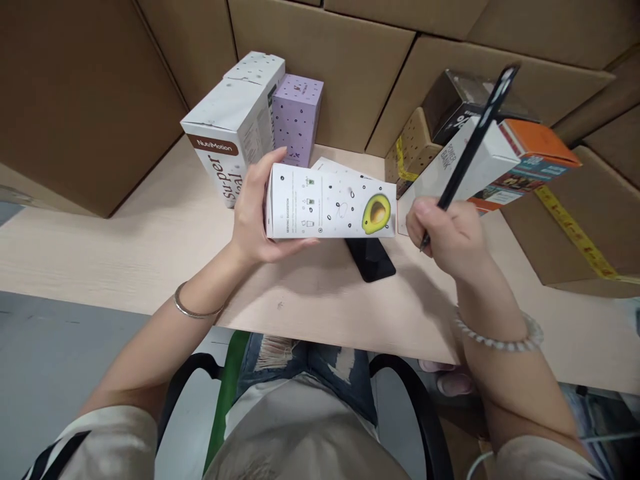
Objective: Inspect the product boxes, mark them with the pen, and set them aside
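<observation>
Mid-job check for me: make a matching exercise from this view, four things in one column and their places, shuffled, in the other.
Things:
1. White rectangular carton with an avocado print
2. Slim black pen
3. Lilac carton with dark specks
4. Flat black slab, perhaps a phone

Places:
A. Standing next to the large white carton with a brown label
B. Held in the right hand
C. Lying on the pale wooden tabletop
D. Held in the left hand

Right pairs: 1-D, 2-B, 3-A, 4-C.
</observation>
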Demonstrator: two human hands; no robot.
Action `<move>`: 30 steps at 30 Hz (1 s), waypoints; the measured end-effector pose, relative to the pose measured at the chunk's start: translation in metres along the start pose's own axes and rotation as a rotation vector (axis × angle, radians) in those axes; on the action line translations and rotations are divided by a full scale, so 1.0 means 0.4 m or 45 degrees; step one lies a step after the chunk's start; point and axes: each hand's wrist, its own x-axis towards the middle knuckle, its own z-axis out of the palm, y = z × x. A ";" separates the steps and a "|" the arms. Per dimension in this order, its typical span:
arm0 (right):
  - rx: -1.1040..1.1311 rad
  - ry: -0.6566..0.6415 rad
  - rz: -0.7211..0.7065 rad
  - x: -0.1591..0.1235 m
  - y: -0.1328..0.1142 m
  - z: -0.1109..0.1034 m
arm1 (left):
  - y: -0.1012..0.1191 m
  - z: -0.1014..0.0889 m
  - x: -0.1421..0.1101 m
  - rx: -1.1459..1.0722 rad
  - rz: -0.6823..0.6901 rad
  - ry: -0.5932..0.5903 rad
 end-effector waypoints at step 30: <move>-1.346 -0.072 0.474 -0.116 0.050 0.113 | 0.005 -0.032 -0.005 0.263 -0.373 -0.003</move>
